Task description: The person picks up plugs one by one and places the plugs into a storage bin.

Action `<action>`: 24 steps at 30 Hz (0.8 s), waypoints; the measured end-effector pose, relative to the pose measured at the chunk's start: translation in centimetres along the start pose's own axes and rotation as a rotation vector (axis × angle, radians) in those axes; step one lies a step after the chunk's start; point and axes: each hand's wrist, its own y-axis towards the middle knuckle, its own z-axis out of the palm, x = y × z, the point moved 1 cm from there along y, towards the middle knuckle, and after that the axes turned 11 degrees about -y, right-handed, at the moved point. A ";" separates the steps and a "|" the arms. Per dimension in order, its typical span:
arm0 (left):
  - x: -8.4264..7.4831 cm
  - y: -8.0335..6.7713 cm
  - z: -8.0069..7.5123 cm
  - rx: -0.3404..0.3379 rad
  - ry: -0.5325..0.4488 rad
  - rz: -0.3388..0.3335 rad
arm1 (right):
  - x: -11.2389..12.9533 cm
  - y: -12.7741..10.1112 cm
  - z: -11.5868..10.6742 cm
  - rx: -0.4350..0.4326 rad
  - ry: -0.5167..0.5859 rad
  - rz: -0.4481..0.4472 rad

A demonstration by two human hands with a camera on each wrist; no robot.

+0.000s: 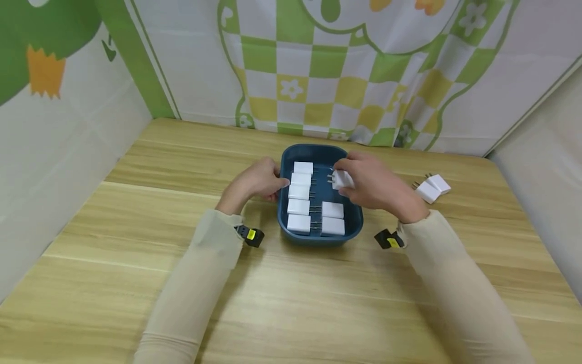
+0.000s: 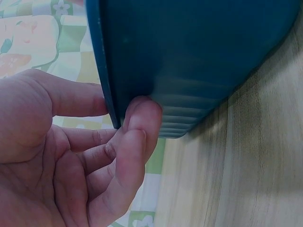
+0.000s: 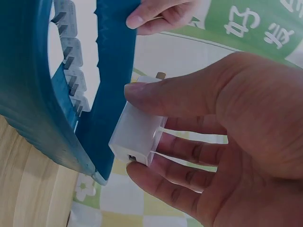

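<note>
- The tray [image 1: 318, 237] sits on the middle of the table [image 1: 291, 303].
- Five chargers [image 1: 299, 193] lie in a row along the tray's left side; two more chargers [image 1: 333, 217] lie at its near right.
- Two loose chargers [image 1: 433, 188] lie on the table, well apart to the tray's right.
- The left hand [image 1: 256, 181] is at the tray's left rim.
- The right hand [image 1: 373, 184] holds a charger [image 1: 342, 179] over the tray's far right.

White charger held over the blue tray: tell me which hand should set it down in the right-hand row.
Right. The right hand already pinches the white charger above the blue tray, over the short row. The left hand grips the tray's left rim, probably steadying it.
</note>
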 end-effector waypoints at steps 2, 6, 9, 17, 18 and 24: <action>0.1 0.0 0.0 -0.002 -0.001 0.001 | 0.1 0.5 0.1 0.028 -0.010 -0.015; 0.1 0.0 0.0 0.000 -0.004 0.010 | 0.3 1.4 0.2 0.076 -0.044 -0.041; 0.1 0.0 0.0 0.002 -0.007 0.010 | 0.5 2.0 0.3 0.120 -0.072 -0.053; 0.1 0.0 0.0 0.002 -0.008 0.005 | 0.4 3.3 1.4 0.219 -0.113 -0.056; 0.1 0.0 0.0 0.002 -0.007 0.007 | 0.4 3.3 1.5 0.223 -0.116 -0.060; 0.1 0.0 0.0 -0.003 -0.005 0.006 | 0.5 3.8 2.0 0.257 -0.147 -0.078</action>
